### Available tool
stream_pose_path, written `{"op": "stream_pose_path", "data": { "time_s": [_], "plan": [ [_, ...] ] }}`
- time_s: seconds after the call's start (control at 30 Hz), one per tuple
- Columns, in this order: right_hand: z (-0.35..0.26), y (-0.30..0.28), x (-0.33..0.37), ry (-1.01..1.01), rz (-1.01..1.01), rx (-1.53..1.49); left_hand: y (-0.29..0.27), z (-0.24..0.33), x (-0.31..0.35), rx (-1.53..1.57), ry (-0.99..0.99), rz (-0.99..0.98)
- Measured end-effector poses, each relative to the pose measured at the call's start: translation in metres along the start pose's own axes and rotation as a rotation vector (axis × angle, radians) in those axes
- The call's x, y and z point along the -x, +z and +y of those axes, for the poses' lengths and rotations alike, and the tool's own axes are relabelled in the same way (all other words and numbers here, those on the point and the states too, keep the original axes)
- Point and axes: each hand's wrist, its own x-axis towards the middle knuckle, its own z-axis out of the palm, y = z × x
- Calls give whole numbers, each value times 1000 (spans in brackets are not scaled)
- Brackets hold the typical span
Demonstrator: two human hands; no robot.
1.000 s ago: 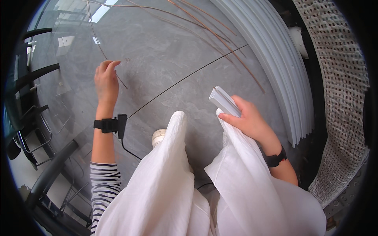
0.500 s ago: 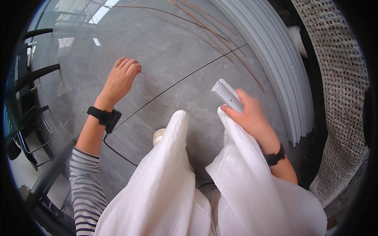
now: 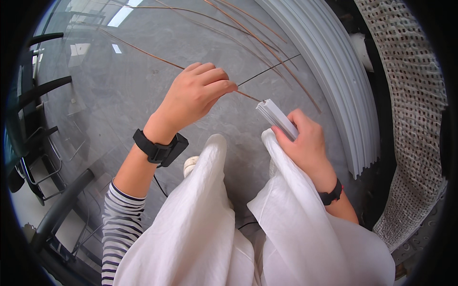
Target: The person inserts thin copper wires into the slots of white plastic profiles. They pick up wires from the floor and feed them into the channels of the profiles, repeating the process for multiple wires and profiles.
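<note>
A thin copper-coloured rod (image 3: pixel 152 56) runs in from the far left, and my left hand (image 3: pixel 198 90) is closed in a pinch around it near its end. The short tip beyond my fingers reaches the open far end of a white channelled profile (image 3: pixel 278 119). Whether the tip is inside a groove or just touching the end, I cannot tell. My right hand (image 3: pixel 307 143) grips that profile beside my right knee, thumb on the near side, with its far end pointing up and left.
Several long white profiles (image 3: pixel 334 81) lie side by side at the right. More copper-coloured rods (image 3: pixel 253 33) are spread on the grey tiled floor ahead. Dark chairs (image 3: pixel 45 90) stand at the left. A holed woven cloth (image 3: pixel 405 71) hangs along the far right.
My left hand has moved right and slightly nearer, bringing the rod's tip to the profile's end. My right hand stays near my knee, the profile turned slightly.
</note>
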Motion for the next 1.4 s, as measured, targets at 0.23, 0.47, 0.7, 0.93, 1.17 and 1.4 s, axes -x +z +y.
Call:
{"op": "stream_pose_path", "data": {
  "time_s": [0.23, 0.47, 0.7, 0.93, 1.17, 1.4],
  "plan": [
    [5, 4, 0, -51, -45, -188, 3, -1, 7, -71, -19, -10],
    [3, -4, -3, 8, -20, -299, 8, 0, 15, -41, -5, 91],
    [3, -7, -2, -7, -24, -322, 7, 7, 13, -46, -3, 135],
    [0, -9, -2, -18, -28, -286, 6, 9, 11, -99, 5, 144],
    [-4, -9, 2, -22, -4, -262, 6, 12, 12, -112, 15, 134],
    [-4, -6, 5, -71, 51, -187, 4, 10, 15, -124, 18, 141]
  ]
}}
